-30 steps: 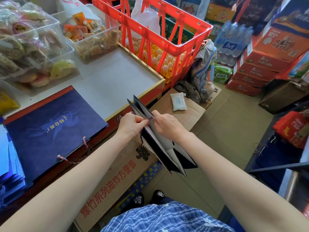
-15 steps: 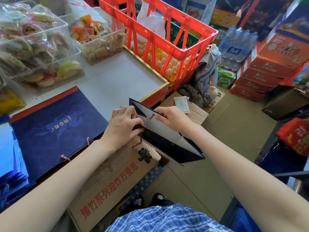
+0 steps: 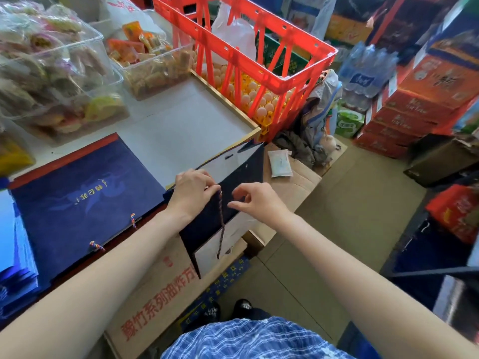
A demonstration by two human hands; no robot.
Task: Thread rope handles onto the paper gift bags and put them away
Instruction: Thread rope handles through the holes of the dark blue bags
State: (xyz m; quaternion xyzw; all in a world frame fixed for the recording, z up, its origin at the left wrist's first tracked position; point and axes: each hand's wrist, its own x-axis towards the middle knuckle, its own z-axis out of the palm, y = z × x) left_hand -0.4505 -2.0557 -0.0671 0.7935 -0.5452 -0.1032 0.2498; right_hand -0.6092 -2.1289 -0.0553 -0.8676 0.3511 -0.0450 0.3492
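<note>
Gift bag (image 3: 220, 200) pinched by left hand (image 3: 193, 194), right hand (image 3: 255, 200) loose, above cardboard box (image 3: 166, 294).

Illumination is bright, even and diffuse, with only soft shadows. The white counter (image 3: 181, 120) shows mild glare. Wide-angle distortion bends lines toward the frame edges (pronounced at the corners). Slight motion blur softens the snack boxes (image 3: 59, 81) at upper left
</note>
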